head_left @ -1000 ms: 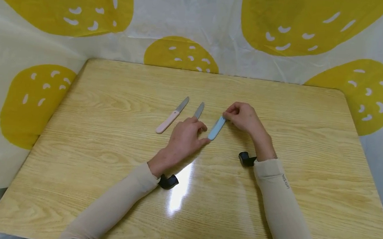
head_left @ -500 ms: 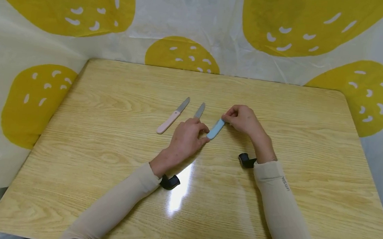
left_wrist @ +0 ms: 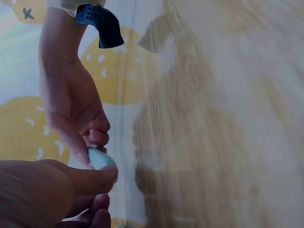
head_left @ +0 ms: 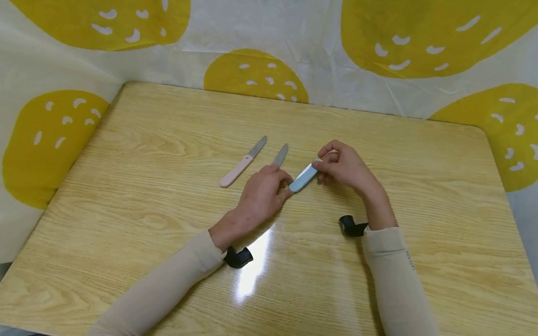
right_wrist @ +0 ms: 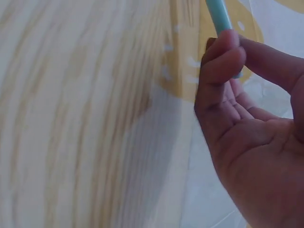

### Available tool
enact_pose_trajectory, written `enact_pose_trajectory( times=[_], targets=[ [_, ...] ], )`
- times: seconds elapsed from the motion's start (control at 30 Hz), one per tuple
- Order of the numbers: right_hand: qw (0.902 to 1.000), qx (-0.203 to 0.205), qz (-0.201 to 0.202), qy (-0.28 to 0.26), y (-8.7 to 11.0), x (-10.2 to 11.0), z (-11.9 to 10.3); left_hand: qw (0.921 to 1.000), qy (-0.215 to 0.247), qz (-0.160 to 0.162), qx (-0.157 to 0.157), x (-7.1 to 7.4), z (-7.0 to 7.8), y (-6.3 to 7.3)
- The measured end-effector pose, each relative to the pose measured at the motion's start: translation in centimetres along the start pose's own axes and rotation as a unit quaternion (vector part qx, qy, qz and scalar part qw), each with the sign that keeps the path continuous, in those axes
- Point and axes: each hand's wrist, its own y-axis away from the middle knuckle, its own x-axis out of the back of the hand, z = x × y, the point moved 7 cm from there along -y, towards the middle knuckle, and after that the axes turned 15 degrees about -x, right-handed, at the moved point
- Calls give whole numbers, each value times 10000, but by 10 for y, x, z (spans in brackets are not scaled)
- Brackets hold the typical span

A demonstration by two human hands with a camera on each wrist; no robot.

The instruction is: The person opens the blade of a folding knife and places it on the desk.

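Note:
Between my two hands is a light blue folding knife, folded, with no blade sticking out. My left hand pinches its near end between thumb and fingers. At the far end, my right hand pinches it with thumb and fingertips. In the left wrist view both hands meet at the pale blue handle, mostly covered by fingers. The right wrist view has its blue edge rising from the right fingers. Partly under my left hand lies a second knife, only its blade showing.
Left of my left hand, a pink-handled knife lies unfolded on the wooden table, blade pointing away. A white curtain with yellow shapes hangs behind the table and along its sides.
The left fingers have closed on the blue knife's near end. The knife has turned in the hands, its edge now facing up, and the right hand has shifted slightly right. Other knives stay put.

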Motion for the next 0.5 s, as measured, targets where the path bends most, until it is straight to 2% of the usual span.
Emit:
enact_pose_trajectory(
  times=[0.13,0.3,0.37,0.5],
  targets=[
    [9985,278,-26,-475,3,2,-7,9991,366,229,56,3,-3,1],
    [9964,467,-103,-699,7,2,-11,9937,942,588,117,8,-10,2],
    [9957,511,-172,-752,8,1,-12,9890,1285,719,138,10,-12,1],
    [9950,587,-283,-752,9,-1,-14,9722,2077,1010,384,13,-18,-1]
  ],
)
